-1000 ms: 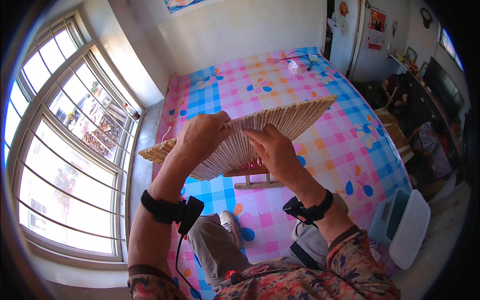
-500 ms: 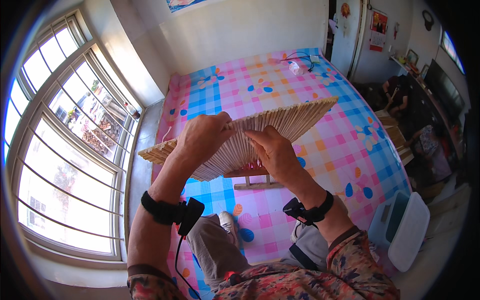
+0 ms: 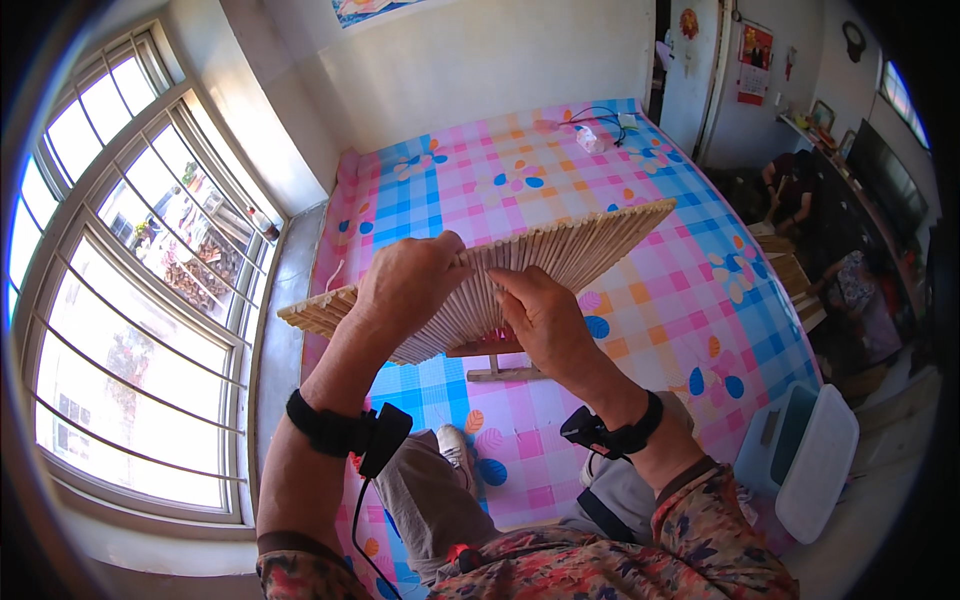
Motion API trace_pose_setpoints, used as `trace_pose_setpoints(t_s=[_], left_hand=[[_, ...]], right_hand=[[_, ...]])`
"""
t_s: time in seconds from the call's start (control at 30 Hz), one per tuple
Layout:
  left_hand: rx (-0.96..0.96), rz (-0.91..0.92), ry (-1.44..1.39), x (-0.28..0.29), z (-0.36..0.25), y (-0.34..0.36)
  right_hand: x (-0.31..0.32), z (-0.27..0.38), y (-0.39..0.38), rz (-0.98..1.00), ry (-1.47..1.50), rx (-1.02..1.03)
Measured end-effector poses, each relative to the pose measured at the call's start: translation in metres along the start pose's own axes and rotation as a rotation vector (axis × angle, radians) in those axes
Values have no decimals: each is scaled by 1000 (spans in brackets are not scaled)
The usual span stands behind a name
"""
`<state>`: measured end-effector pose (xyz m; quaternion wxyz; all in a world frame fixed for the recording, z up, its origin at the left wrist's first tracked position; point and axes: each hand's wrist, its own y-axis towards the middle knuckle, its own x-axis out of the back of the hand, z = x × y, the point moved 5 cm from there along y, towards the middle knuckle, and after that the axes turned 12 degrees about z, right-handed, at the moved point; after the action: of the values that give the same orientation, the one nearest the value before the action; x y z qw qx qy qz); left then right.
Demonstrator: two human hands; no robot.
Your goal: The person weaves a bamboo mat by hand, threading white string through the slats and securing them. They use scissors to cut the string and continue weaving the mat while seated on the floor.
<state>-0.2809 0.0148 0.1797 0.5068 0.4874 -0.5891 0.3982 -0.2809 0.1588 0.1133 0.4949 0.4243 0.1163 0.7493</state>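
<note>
The left hand's [image 3: 408, 285] grip is closed on the upper edge of a fan-like panel of slim, pale wooden sticks [image 3: 600, 245]; the right hand's [image 3: 540, 312] grip is drawn nearly together against the panel's face, its hold unclear. The panel's left end shows near the grey window ledge [image 3: 292, 268], its right end over a broad pink-and-blue checked sheet [image 3: 690, 280]. Below the panel stands a brown wooden stand [image 3: 505, 374]. Both forearms slant inward toward the panel's middle.
</note>
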Motion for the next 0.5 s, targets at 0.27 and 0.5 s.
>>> trace_pose_setpoints(t_s=[0.27,0.5], left_hand=[[52,-30,70,-10,-10,-10],[-40,-31,85,-32,-33,-43]], right_hand=[[-4,8,-9,-25,33,-55],[1,14,-48,1,267,-102]])
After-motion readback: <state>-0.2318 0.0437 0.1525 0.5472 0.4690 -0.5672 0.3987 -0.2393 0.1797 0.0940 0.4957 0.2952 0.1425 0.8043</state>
